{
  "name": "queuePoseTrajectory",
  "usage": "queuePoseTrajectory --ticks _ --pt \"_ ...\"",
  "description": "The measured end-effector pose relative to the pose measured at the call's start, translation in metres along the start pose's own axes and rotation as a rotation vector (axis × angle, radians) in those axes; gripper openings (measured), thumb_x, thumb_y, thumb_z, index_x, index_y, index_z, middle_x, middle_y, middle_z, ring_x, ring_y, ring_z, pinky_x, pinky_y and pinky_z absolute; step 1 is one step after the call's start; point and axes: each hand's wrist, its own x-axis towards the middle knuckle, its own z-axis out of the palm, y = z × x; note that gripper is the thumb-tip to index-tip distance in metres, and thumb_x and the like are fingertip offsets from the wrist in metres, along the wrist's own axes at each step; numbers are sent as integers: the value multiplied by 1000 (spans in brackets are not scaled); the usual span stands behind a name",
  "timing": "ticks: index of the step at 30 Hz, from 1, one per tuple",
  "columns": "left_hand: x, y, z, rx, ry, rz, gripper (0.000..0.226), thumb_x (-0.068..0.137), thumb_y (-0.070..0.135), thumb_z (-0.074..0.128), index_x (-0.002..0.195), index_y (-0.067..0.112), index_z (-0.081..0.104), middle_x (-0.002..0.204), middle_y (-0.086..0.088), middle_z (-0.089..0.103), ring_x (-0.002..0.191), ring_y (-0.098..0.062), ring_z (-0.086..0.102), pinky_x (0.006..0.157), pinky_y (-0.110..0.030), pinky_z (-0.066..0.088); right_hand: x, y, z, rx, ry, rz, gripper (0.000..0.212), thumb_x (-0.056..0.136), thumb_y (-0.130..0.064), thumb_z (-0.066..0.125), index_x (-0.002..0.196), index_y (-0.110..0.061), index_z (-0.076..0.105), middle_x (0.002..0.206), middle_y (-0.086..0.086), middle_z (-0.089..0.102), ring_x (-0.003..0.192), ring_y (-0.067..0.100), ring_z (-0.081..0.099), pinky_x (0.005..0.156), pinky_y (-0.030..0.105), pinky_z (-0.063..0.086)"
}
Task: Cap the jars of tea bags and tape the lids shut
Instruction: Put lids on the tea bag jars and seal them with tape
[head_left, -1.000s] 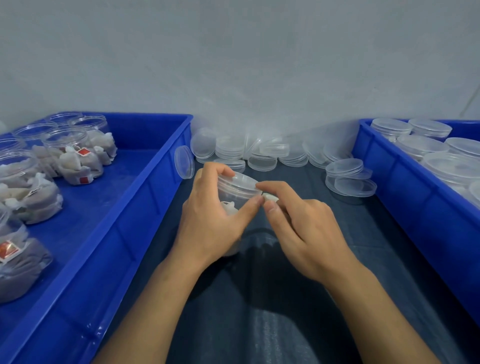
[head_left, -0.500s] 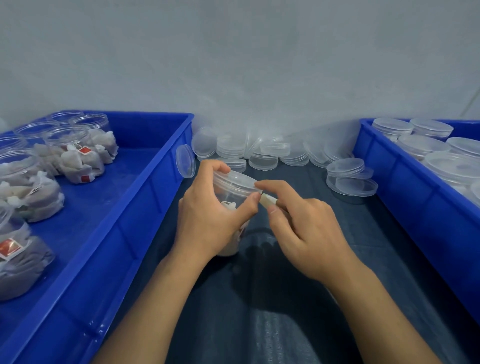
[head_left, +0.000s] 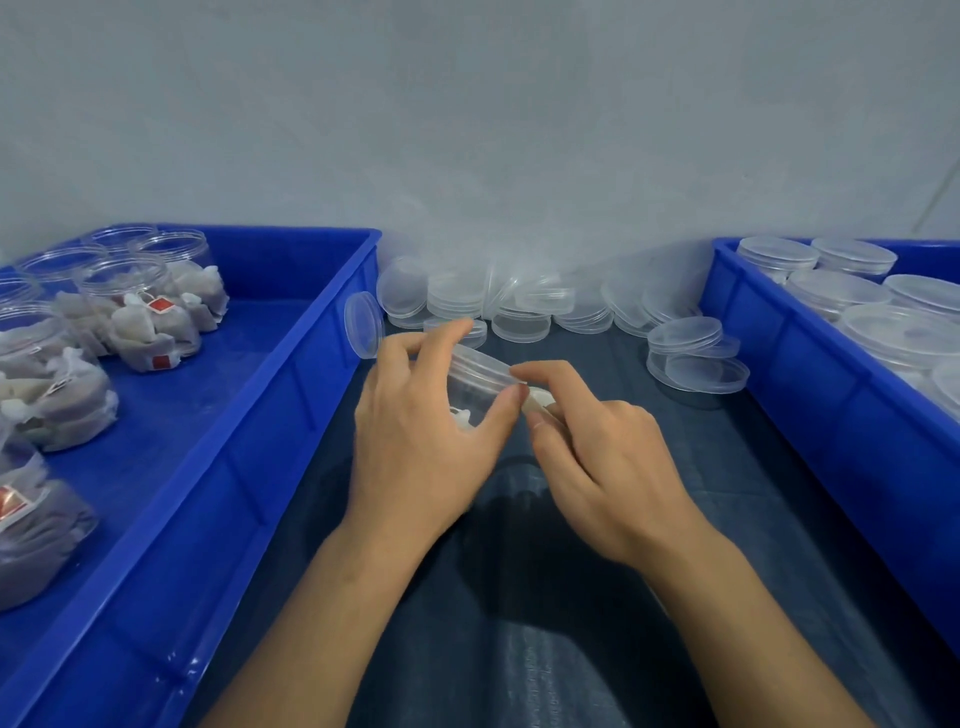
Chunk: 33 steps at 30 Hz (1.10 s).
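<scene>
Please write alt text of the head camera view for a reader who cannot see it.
A left hand grips a capped clear jar of tea bags while the right hand pinches pale tape at its lid. Blue trays flank it; loose lids lie behind.

Jar (head_left: 475, 384) body hidden (left hand (head_left: 421, 441) covers).

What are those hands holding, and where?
Left hand grips the capped jar round its side; right hand pinches a pale strip at the lid's edge.
</scene>
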Motion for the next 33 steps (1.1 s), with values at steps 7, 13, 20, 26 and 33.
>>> queuePoseTrajectory --ticks 7,13,20,26,33 --pt "-3 3 8 14 -58 29 48 93 63 53 131 35 48 129 9 53 108 -17 60 83 -34 46 1 0 -5 30 -28 39 49 90 -33 30 134 -32 53 54 -10 45 54 19 49 62 45 47" --pt "0 -4 6 -38 -36 20 44 89 69 54 122 41 48 118 13 54 95 -13 59 76 -34 49 1 1 -4 77 -23 35 46 93 -30 37 135 -35 55 54 -9 49 53 21 49 58 40 43" --pt "0 -8 8 -72 -10 19 41 88 67 59 118 42 47 115 15 53 92 -9 57 73 -31 45 1 -1 -5 -74 4 32 46 91 -38 33 132 -41 55 48 -8 42 50 21 48 56 42 47" --pt "0 -9 8 -101 -12 3 40 85 69 63 113 46 45 108 17 55 94 1 56 70 -19 41 3 -2 -5 -125 2 50 45 92 -43 32 130 -38 56 47 -11 40 50 21 49 57 42 48" --pt "2 -11 8 -144 -20 -49 37 84 72 59 108 50 43 100 15 61 96 3 59 67 -18 40 3 -4 -7 -77 13 60 43 91 -44 32 127 -41 54 48 -11 43 51 21 49 59 41 48"
